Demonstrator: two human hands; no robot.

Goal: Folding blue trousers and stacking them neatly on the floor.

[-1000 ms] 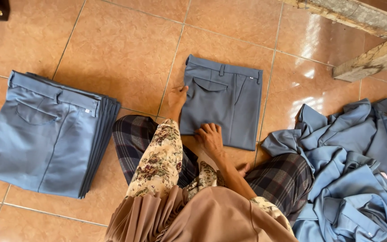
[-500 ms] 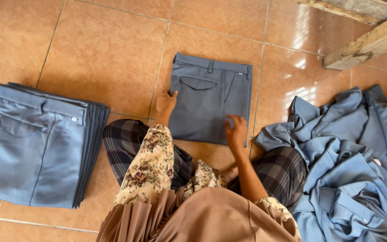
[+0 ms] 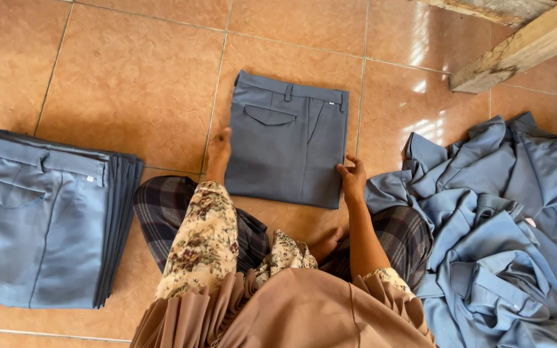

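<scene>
Our left hand (image 3: 218, 153) and right hand (image 3: 353, 176) flank the folded trousers (image 3: 287, 140) on the floor (image 3: 130, 77). Fingers loosely spread, touching its side edges; long axis runs away from us.

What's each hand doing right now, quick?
Left hand: open, flat against the left edge of the folded trousers.
Right hand: open, fingers touching the trousers' right edge, gripping nothing.

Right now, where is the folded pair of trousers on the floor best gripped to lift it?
Probably by its two long side edges, from left and right at once. The folded trousers lie flat on the tiled floor, and the left hand and right hand already sit at those edges; an even two-sided lift should keep the fold.
</scene>
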